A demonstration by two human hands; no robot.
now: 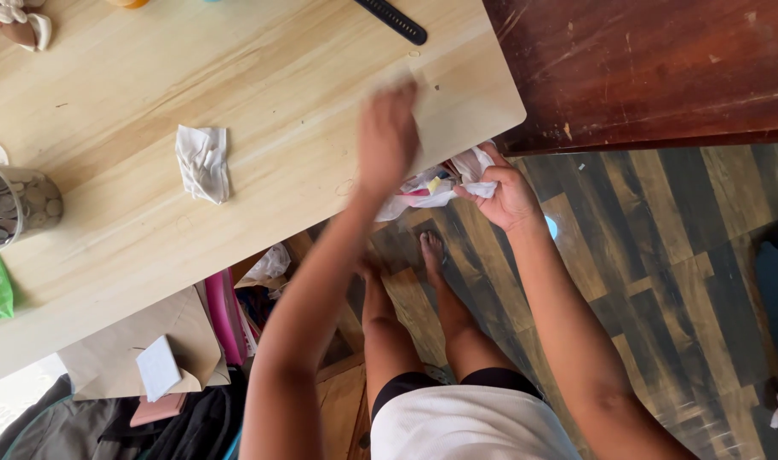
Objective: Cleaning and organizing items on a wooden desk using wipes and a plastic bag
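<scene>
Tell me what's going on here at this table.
A person stands at the corner of a light wooden table. Their left hand, blurred, is flat on the tabletop near its edge. Their right hand holds a bunch of crumpled paper scraps just below the table's edge. A crumpled white tissue lies further along the table, and a shiny metal cup stands near its far end.

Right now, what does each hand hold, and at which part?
The right hand grips a bunch of crumpled white paper scraps at its right end. The blurred left hand seems empty, flat on the light wooden table.
</scene>
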